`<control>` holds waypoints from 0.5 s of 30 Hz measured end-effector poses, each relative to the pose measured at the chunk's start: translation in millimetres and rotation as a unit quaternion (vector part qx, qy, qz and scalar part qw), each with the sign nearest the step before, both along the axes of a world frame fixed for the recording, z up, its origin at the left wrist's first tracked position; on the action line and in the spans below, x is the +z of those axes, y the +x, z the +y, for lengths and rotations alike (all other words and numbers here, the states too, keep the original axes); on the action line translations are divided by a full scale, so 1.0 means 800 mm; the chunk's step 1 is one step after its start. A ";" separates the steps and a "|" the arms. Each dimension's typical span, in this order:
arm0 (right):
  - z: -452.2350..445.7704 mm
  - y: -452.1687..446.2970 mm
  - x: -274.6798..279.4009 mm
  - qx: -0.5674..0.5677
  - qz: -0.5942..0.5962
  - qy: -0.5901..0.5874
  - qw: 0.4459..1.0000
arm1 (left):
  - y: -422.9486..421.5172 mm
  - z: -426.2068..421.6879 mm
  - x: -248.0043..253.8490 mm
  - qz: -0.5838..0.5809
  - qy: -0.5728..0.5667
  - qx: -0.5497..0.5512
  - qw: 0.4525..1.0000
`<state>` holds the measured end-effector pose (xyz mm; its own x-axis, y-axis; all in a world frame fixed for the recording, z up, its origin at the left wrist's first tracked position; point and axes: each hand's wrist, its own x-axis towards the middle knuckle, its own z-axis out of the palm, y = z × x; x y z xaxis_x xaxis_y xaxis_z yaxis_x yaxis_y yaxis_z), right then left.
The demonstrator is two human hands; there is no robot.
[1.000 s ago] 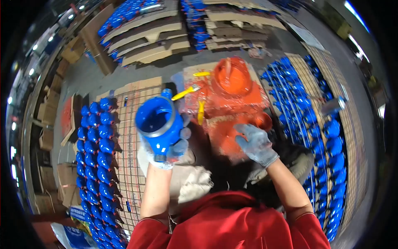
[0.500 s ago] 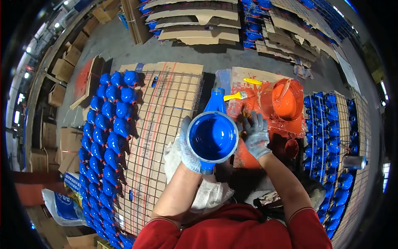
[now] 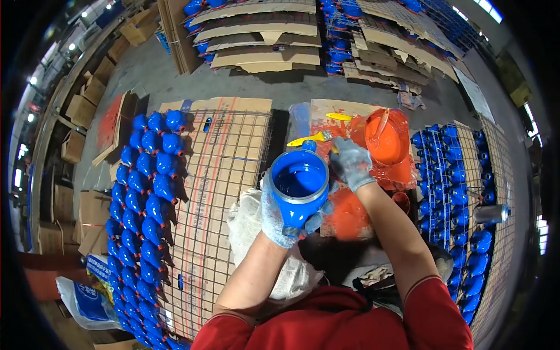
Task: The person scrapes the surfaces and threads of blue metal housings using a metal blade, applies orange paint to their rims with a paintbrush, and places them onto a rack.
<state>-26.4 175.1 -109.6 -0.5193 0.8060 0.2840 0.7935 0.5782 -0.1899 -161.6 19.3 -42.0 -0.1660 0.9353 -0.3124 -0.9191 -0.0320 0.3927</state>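
Beside the wire rack [image 3: 216, 175], the left hand [image 3: 273, 214] grips the blue pot [image 3: 302, 186], best kept steady, mouth upward; further right, the right hand [image 3: 353, 163] curls at a yellow handle [image 3: 335, 150] (whether closed on it, I cannot tell), near the red bucket [image 3: 389, 162].

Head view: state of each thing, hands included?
Blue housing: held, mouth open, facing camera
Left hand: gloved, holding the housing
Right hand: gloved, grip unclear
Red basin: open, paint inside, handle leaning
Upper yellow brush: lying flat
Lower yellow brush: lying, bristles rightward
Left-rack parts: blue, red-tipped, rowed
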 end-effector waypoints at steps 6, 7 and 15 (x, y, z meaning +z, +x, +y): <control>-0.032 0.044 0.001 -0.045 0.144 -0.105 0.983 | -0.001 -0.005 -0.015 -0.127 0.154 -0.176 0.964; -0.034 0.050 -0.007 -0.027 0.155 -0.141 0.978 | 0.007 -0.006 -0.008 -0.147 0.089 -0.114 0.978; -0.062 0.099 0.036 -0.048 0.469 -0.326 0.820 | 0.026 -0.007 -0.013 -0.141 0.016 -0.108 0.984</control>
<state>52.8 125.3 -80.9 -0.2452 0.9694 0.0155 0.1583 0.0559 -0.9858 -140.9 13.4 -52.5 0.1272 0.9493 -0.2875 -0.9780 0.1684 0.1232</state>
